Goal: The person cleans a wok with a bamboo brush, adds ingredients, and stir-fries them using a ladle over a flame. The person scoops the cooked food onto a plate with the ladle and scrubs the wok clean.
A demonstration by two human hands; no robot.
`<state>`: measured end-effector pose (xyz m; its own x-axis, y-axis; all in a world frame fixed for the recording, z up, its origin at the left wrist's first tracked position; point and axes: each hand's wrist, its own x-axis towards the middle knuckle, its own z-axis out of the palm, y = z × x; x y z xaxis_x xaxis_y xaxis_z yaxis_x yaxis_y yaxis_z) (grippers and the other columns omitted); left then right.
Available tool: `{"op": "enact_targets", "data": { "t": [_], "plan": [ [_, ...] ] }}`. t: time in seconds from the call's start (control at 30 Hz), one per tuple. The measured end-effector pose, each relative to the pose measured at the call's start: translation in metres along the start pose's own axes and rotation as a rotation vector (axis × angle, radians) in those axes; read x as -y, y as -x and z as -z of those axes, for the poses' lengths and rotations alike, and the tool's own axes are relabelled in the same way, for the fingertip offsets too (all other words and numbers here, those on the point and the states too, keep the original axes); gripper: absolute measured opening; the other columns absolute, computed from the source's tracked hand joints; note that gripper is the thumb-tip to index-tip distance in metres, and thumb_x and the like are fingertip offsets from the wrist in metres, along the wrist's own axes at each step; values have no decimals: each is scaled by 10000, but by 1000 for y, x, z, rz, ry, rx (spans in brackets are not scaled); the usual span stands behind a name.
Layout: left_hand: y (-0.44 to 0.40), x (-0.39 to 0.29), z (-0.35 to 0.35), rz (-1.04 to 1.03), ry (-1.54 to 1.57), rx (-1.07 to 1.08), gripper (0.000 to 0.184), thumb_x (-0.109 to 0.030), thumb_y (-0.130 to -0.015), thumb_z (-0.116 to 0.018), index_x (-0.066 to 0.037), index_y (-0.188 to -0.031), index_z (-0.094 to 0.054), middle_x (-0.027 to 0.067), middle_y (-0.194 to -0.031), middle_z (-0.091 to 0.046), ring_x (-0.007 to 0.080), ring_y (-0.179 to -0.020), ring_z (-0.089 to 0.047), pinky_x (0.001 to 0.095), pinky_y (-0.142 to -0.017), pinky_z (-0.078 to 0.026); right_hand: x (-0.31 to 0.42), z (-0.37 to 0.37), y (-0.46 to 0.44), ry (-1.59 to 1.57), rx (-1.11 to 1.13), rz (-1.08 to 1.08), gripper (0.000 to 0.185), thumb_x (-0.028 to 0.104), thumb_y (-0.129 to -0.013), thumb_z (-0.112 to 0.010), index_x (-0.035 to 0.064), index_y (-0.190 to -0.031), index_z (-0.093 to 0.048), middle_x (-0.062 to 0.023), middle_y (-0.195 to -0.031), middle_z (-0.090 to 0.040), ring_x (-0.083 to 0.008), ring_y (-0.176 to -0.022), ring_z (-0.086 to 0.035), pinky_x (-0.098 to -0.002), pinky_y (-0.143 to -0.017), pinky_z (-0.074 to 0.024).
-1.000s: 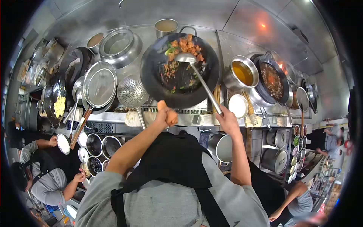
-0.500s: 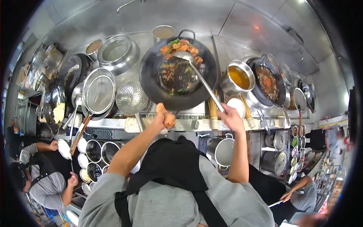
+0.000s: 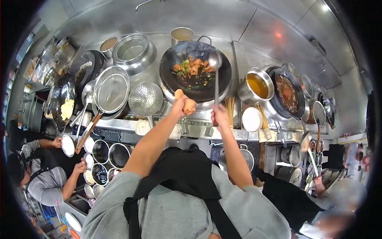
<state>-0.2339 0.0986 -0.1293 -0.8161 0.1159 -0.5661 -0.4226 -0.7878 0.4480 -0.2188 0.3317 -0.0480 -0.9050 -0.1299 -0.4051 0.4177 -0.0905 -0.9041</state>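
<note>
A dark wok (image 3: 195, 88) stands on the stove, with browned chunks of food (image 3: 193, 67) and green bits gathered in its middle. My left hand (image 3: 184, 104) grips an orange-brown cloth at the wok's near rim. In my right hand (image 3: 220, 116) is the handle of a metal ladle (image 3: 215, 60). The ladle's bowl is at the wok's right side, just right of the food, and its shaft points nearly straight away from me. Bamboo sticks (image 3: 229, 108) stand close beside my right hand.
Left of the wok are a perforated skimmer (image 3: 145, 98) and a round strainer (image 3: 112, 89). A pot of yellow liquid (image 3: 258, 85) and a white bowl (image 3: 252, 119) stand to the right. One co-worker (image 3: 47, 181) holds a plate at the left; another (image 3: 294, 199) is at the lower right.
The ladle has swung from the food to the wok's right side. The food has moved from the far side toward the middle. The right co-worker now raises a long-handled tool.
</note>
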Motion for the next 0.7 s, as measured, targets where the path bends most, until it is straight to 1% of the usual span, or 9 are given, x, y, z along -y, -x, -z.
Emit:
{"op": "enact_targets", "data": {
  "t": [0.1,0.17,0.27,0.4,0.47,0.5,0.57,0.63,0.7],
  "plan": [
    [24,-6,12,-24,-80,1,350,-402,-977,-643,-53,-998,-630,134,-796,-664,291,-682,-675,458,-551,-558,22,10,35,-90,147,-184,192,249,-990,-686,113,-950,-556,20,-636,-536,-92,-411,-448,-273,-348,-351],
    [63,-9,16,51,144,-22,393,-455,-982,-629,-75,-1082,-618,127,-848,-671,272,-643,-655,444,-532,-552,28,13,35,-43,138,-153,180,237,-991,-669,100,-957,-558,15,-628,-530,-95,-404,-448,-274,-343,-349],
    [140,-3,11,92,125,-9,413,-474,-975,-635,-111,-1167,-597,117,-900,-670,240,-632,-641,421,-526,-548,17,10,-2,322,-65,200,147,196,-972,-622,67,-974,-552,4,-612,-513,-124,-399,-463,-292,-346,-345],
    [117,11,62,219,-18,66,468,-527,-969,-627,-134,-1217,-574,109,-938,-663,229,-715,-654,405,-541,-546,13,-14,-55,513,-27,277,128,171,-961,-614,64,-975,-545,-9,-620,-512,-132,-395,-459,-304,-349,-351],
    [105,9,37,152,2,-1,498,-567,-964,-619,-133,-1205,-580,107,-935,-663,238,-719,-655,422,-557,-547,12,-15,-58,407,331,72,132,169,-956,-602,56,-1002,-551,-28,-645,-531,-125,-420,-493,-316,-370,-389],
    [98,5,27,83,25,-71,530,-607,-958,-612,-132,-1192,-586,105,-932,-662,248,-724,-655,438,-572,-548,24,-7,-40,661,331,23,225,208,-917,-638,29,-1043,-584,-155,-709,-643,-267,-525,-625,-425,-538,-519],
    [85,-3,22,34,-22,-24,571,-659,-946,-600,-121,-1140,-606,105,-930,-667,275,-749,-660,457,-626,-550,-19,43,-50,992,250,684,307,215,-870,-658,36,-1113,-602,-216,-803,-682,-379,-719,-687,-479,-691,-548],
    [83,-18,-1,126,1,22,594,-672,-937,-606,-107,-1123,-601,119,-954,-670,305,-807,-664,483,-665,-554,23,52,9,1271,96,391,342,202,-848,-658,60,-1157,-628,-222,-841,-691,-448,-861,-673,-525,-784,-530],
    [41,-16,-4,145,66,49,634,-685,-943,-581,-74,-1112,-590,135,-958,-669,334,-778,-659,528,-642,-549,33,68,41,1352,21,447,329,188,-849,-649,64,-1154,-650,-240,-866,-694,-477,-868,-663,-548,-766,-521]
  ]
}}
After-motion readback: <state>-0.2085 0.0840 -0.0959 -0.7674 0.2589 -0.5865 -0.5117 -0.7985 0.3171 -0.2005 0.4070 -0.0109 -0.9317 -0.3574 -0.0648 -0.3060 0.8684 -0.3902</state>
